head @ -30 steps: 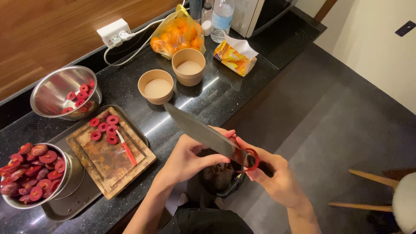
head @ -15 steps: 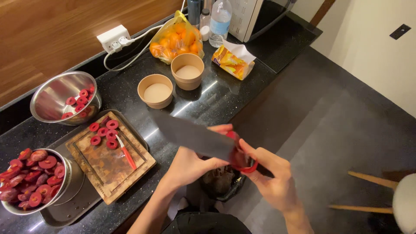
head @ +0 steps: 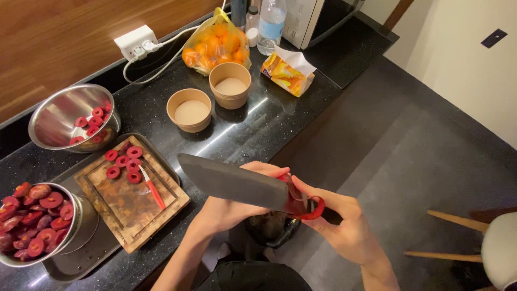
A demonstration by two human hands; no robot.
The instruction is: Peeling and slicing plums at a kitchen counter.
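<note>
Holding a big knife (head: pixel 231 184) out past the counter's front edge, the right hand (head: pixel 344 226) grips its handle, blade running leftward across the left hand (head: pixel 237 207), whose fingers pinch a red fruit ring (head: pixel 314 209) at the blade's heel, above a dark bin (head: pixel 272 229).

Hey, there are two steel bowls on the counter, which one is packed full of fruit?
The steel bowl at the near left, heaped with dark red fruit halves. The far steel bowl, behind the cutting board, holds only a few red slices along one side.
</note>
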